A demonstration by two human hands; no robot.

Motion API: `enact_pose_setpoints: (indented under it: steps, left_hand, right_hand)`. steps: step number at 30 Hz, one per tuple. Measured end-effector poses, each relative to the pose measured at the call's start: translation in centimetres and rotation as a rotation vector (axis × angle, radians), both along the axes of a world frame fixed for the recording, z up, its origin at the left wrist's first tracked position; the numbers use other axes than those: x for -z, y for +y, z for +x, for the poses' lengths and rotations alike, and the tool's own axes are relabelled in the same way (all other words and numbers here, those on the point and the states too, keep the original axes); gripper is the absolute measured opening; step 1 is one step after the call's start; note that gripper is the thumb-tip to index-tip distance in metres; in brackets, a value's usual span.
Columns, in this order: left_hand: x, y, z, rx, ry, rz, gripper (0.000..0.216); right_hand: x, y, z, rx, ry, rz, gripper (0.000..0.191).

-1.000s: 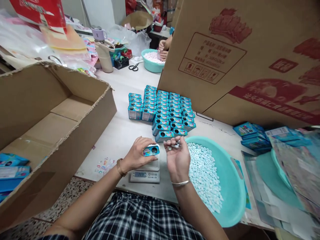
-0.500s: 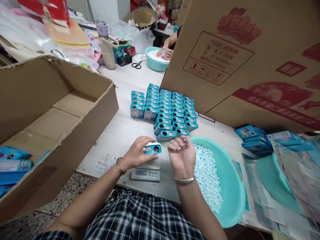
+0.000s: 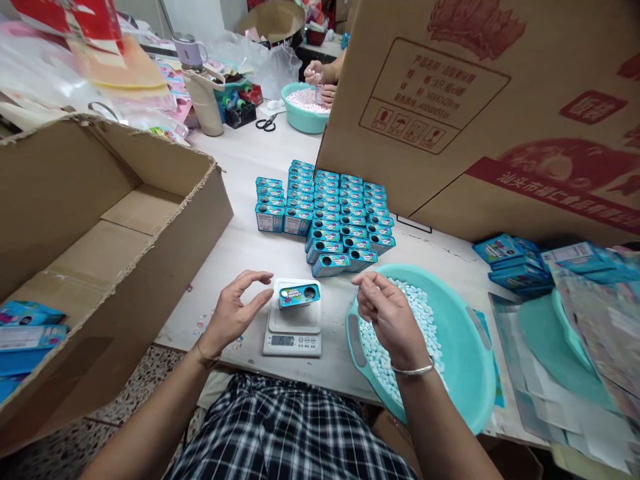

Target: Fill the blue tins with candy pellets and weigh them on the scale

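A small blue tin [image 3: 299, 295] with a round hole in its lid lies on a white digital scale [image 3: 294, 325] at the table's near edge. My left hand [image 3: 233, 310] hovers just left of the tin, fingers curved apart, holding nothing. My right hand [image 3: 388, 311] is over the left rim of a teal basin [image 3: 460, 360] full of pale blue candies [image 3: 411, 313]; its fingers are pinched together, and what they hold is hidden. Behind the scale stand rows of several matching blue tins [image 3: 327, 210].
A large open cardboard box [image 3: 100, 247] lies at the left, another big carton [image 3: 480, 113] at the right rear. More blue tins [image 3: 515, 267] and papers sit at the right. At the far end another person's hands [image 3: 320, 80] work over a teal bowl [image 3: 303, 108]; scissors [image 3: 266, 123] lie nearby.
My left hand has let go of the tin, which now rests alone on the scale. My right hand has moved right, away from the tin, over the basin.
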State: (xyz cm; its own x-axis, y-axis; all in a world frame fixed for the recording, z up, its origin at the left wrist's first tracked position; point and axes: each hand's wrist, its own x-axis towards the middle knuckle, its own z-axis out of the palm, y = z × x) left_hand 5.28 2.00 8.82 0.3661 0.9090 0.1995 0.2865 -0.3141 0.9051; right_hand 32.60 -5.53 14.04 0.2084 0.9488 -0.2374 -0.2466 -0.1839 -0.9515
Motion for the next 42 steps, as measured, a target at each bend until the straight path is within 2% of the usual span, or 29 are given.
enact_pose_setpoints:
  steps: [2,5,10,13,16,20,23,26,31,36,39,42]
  left_hand:
    - [-0.3,-0.2,-0.1,0.001,0.025,0.045,0.02]
    - [-0.8,-0.4,0.4,0.056,0.112,0.148,0.016]
    - [-1.5,-0.1,1.4,0.135,0.353,0.351,0.008]
    - [-2.1,0.2,1.9,0.169,0.49,0.417,0.011]
    - [-2.8,0.5,2.6,0.198,0.625,0.464,0.015]
    - [-3.3,0.6,3.6,0.221,0.739,0.498,0.02]
    - [-3.2,0.5,3.8,0.194,0.698,0.476,0.02]
    - [-3.1,0.6,3.9,0.14,0.586,0.412,0.018]
    - [-3.0,0.6,5.1,0.11,0.447,0.344,0.017]
    - [-2.9,0.5,6.8,0.146,0.383,0.327,0.015]
    - [-3.4,0.9,6.1,0.095,0.357,0.32,0.016]
    - [-4.0,1.5,3.6,-0.033,0.292,0.309,0.014]
  right_hand:
    - [0.1,0.3,-0.2,-0.106,-0.125,-0.015,0.026]
    - [0.2,0.8,-0.6,-0.181,-0.214,-0.013,0.028]
    - [0.4,1.0,-0.7,-0.178,-0.229,-0.022,0.031]
    - [0.6,1.0,-0.6,-0.178,-0.298,-0.016,0.032]
    - [0.6,1.5,-1.2,-0.219,-0.49,0.04,0.029]
    - [0.7,2.4,-3.3,-0.397,-0.882,0.091,0.021]
    - [1.0,3.0,-4.6,-0.482,-1.158,0.079,0.015]
    - [1.2,3.3,-5.0,-0.505,-1.264,0.054,0.015]
    - [1.4,3.3,-4.6,-0.501,-1.196,0.054,0.014]
    - [1.1,3.0,-3.2,-0.407,-1.034,0.053,0.015]
    - [1.0,2.3,-1.3,-0.291,-0.874,0.056,0.022]
    - [1.2,1.5,0.8,-0.173,-0.692,0.055,0.031]
